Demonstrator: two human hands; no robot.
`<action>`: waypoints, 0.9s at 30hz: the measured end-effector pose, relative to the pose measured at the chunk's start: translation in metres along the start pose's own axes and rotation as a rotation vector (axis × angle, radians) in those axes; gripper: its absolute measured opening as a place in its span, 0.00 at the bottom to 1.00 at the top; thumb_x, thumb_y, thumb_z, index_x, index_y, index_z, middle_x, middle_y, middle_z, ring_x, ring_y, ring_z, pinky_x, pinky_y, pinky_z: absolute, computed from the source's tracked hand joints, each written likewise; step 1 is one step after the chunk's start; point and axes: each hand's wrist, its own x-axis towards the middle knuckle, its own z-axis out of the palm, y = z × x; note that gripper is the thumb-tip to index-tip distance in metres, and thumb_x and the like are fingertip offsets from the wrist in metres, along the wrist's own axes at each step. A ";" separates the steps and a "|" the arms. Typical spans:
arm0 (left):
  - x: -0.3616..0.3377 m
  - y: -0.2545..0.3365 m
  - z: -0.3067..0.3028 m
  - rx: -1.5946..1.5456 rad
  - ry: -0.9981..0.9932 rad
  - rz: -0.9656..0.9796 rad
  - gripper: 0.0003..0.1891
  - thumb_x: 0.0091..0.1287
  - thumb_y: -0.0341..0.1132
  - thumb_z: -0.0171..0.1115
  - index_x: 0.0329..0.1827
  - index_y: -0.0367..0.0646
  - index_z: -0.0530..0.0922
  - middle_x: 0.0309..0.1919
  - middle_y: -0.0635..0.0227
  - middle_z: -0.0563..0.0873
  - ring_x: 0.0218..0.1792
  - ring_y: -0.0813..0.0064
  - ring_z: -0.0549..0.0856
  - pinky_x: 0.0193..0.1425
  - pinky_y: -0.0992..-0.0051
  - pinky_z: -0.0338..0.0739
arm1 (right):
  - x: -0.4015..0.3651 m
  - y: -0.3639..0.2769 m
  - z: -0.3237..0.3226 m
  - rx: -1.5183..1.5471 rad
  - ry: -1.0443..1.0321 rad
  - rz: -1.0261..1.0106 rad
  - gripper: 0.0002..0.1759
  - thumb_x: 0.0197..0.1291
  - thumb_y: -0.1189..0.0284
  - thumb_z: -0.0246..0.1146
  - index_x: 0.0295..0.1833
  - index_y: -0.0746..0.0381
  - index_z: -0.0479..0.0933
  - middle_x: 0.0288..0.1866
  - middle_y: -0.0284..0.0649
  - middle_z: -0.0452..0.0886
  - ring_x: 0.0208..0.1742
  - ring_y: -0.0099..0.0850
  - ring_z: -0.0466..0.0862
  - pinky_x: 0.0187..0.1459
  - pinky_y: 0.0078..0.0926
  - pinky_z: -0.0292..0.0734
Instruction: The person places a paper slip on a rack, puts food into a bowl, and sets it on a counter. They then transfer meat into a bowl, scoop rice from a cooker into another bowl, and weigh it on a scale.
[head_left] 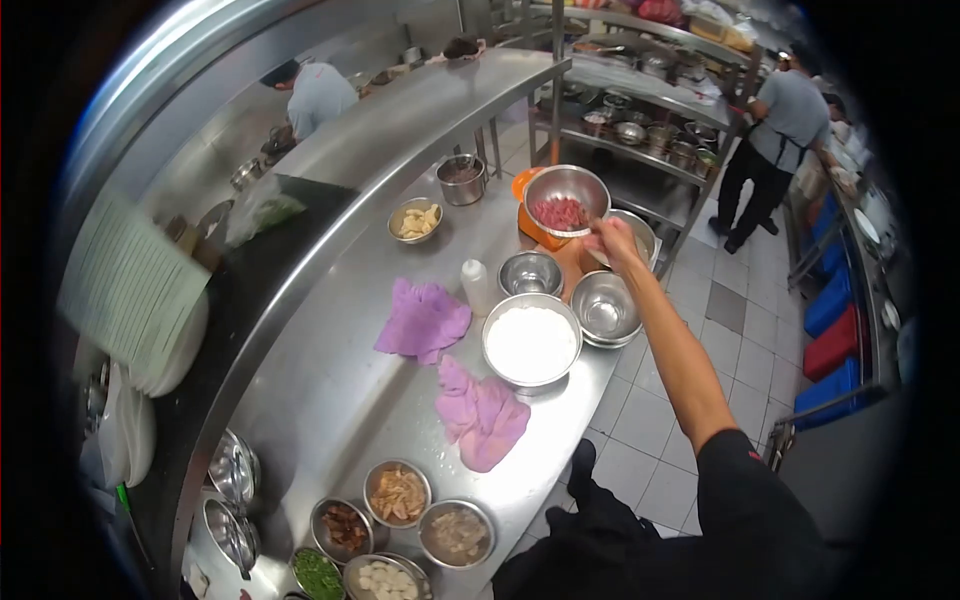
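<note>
My right hand [614,244] reaches out to the right rim of a steel bowl [568,180] at the far end of the table. Pinkish-red raw meat in pieces [560,213] lies in that bowl, which stands on an orange base [540,234]. The fingers are closed at the rim; what is between them, if anything, is hidden. Below the hand are a partly covered steel container [645,240] and stacked steel bowls [605,305]. Nearer to me stands a large bowl of white powder [531,343], beside a smaller steel bowl [530,273]. My left hand is out of view.
Purple cloths [424,318] and a white squeeze bottle [476,285] lie mid-table. Several bowls of cut food [397,493] crowd the near end. A raised steel shelf [400,120] runs along the left. One co-worker [785,120] stands at the right, another [318,95] beyond the shelf.
</note>
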 end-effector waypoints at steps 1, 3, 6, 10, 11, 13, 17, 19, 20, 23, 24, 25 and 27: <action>-0.031 0.006 -0.007 -0.014 0.030 0.005 0.25 0.68 0.58 0.58 0.58 0.51 0.76 0.41 0.69 0.80 0.38 0.71 0.79 0.42 0.55 0.75 | 0.036 0.001 0.005 0.023 -0.012 0.002 0.09 0.64 0.75 0.63 0.42 0.66 0.70 0.35 0.49 0.85 0.31 0.35 0.89 0.30 0.23 0.88; -0.096 0.019 -0.023 -0.065 0.046 0.011 0.25 0.68 0.57 0.58 0.60 0.51 0.76 0.43 0.68 0.81 0.40 0.70 0.80 0.42 0.56 0.75 | 0.092 -0.004 0.015 0.015 -0.009 0.060 0.09 0.64 0.76 0.63 0.43 0.67 0.70 0.35 0.49 0.85 0.32 0.36 0.89 0.30 0.23 0.89; -0.166 0.036 -0.029 -0.206 -0.081 0.027 0.26 0.68 0.57 0.58 0.63 0.52 0.75 0.47 0.68 0.82 0.43 0.70 0.81 0.43 0.57 0.75 | 0.158 0.009 0.019 -0.016 -0.040 0.109 0.10 0.62 0.78 0.63 0.43 0.69 0.69 0.37 0.51 0.84 0.33 0.37 0.90 0.31 0.24 0.90; -0.249 0.078 -0.007 -0.440 -0.445 0.119 0.23 0.73 0.52 0.57 0.65 0.54 0.75 0.58 0.72 0.80 0.53 0.71 0.81 0.48 0.66 0.74 | 0.194 0.015 0.019 0.008 -0.069 0.198 0.08 0.62 0.78 0.63 0.42 0.70 0.71 0.37 0.50 0.84 0.34 0.37 0.90 0.32 0.24 0.90; -0.314 0.146 -0.005 -0.429 -0.389 0.148 0.21 0.72 0.52 0.57 0.61 0.51 0.77 0.51 0.70 0.81 0.47 0.72 0.81 0.47 0.63 0.75 | 0.194 0.011 0.018 0.006 -0.081 0.209 0.08 0.62 0.78 0.62 0.43 0.70 0.72 0.36 0.49 0.84 0.35 0.37 0.90 0.33 0.25 0.90; -0.397 0.239 0.009 -0.445 -0.446 0.194 0.20 0.72 0.48 0.58 0.60 0.47 0.78 0.51 0.68 0.80 0.46 0.71 0.82 0.49 0.65 0.76 | 0.198 0.015 0.013 0.000 -0.090 0.234 0.08 0.62 0.78 0.62 0.43 0.70 0.72 0.36 0.48 0.84 0.35 0.38 0.90 0.34 0.26 0.90; -0.471 0.335 0.062 -0.481 -0.709 0.285 0.23 0.72 0.48 0.61 0.64 0.45 0.75 0.59 0.68 0.79 0.53 0.71 0.82 0.53 0.71 0.75 | 0.200 0.031 0.003 0.111 -0.121 0.230 0.14 0.63 0.71 0.67 0.47 0.68 0.74 0.38 0.45 0.84 0.33 0.36 0.89 0.33 0.27 0.89; -0.516 0.387 0.085 -0.505 -0.774 0.322 0.22 0.72 0.47 0.61 0.63 0.43 0.77 0.58 0.66 0.79 0.52 0.70 0.82 0.53 0.71 0.76 | 0.176 0.035 -0.002 0.081 -0.198 0.216 0.17 0.64 0.63 0.67 0.48 0.66 0.76 0.41 0.45 0.85 0.32 0.34 0.88 0.29 0.26 0.86; -0.536 0.410 0.096 -0.494 -0.845 0.360 0.22 0.72 0.47 0.61 0.63 0.43 0.77 0.58 0.67 0.79 0.52 0.70 0.82 0.54 0.71 0.76 | 0.154 0.040 -0.006 0.007 -0.268 0.207 0.19 0.65 0.59 0.66 0.47 0.65 0.77 0.41 0.45 0.85 0.32 0.33 0.88 0.28 0.25 0.84; -0.580 0.476 0.134 -0.416 -1.035 0.489 0.24 0.72 0.48 0.60 0.64 0.43 0.75 0.60 0.65 0.79 0.52 0.69 0.83 0.54 0.70 0.76 | 0.074 0.087 -0.005 0.168 -0.850 0.109 0.11 0.61 0.67 0.65 0.42 0.64 0.82 0.34 0.41 0.86 0.33 0.28 0.87 0.31 0.27 0.82; -0.597 0.496 0.147 -0.376 -1.126 0.543 0.25 0.72 0.50 0.59 0.66 0.43 0.74 0.62 0.64 0.78 0.54 0.66 0.83 0.54 0.68 0.76 | 0.034 0.080 0.001 -0.120 -0.935 0.037 0.08 0.57 0.72 0.67 0.40 0.65 0.82 0.35 0.42 0.86 0.36 0.30 0.87 0.34 0.31 0.82; -0.613 0.516 0.162 -0.342 -1.186 0.583 0.25 0.72 0.50 0.59 0.65 0.43 0.74 0.62 0.64 0.78 0.53 0.67 0.83 0.54 0.69 0.76 | -0.004 0.085 0.011 -0.452 -0.919 -0.236 0.08 0.53 0.72 0.69 0.36 0.64 0.82 0.32 0.44 0.84 0.40 0.32 0.86 0.40 0.37 0.81; -0.642 0.556 0.188 -0.291 -1.298 0.613 0.24 0.73 0.49 0.59 0.64 0.43 0.75 0.60 0.64 0.79 0.52 0.70 0.83 0.53 0.70 0.76 | -0.055 0.099 0.015 -0.999 -1.121 -0.415 0.09 0.56 0.72 0.64 0.41 0.65 0.82 0.38 0.48 0.85 0.45 0.39 0.85 0.48 0.42 0.78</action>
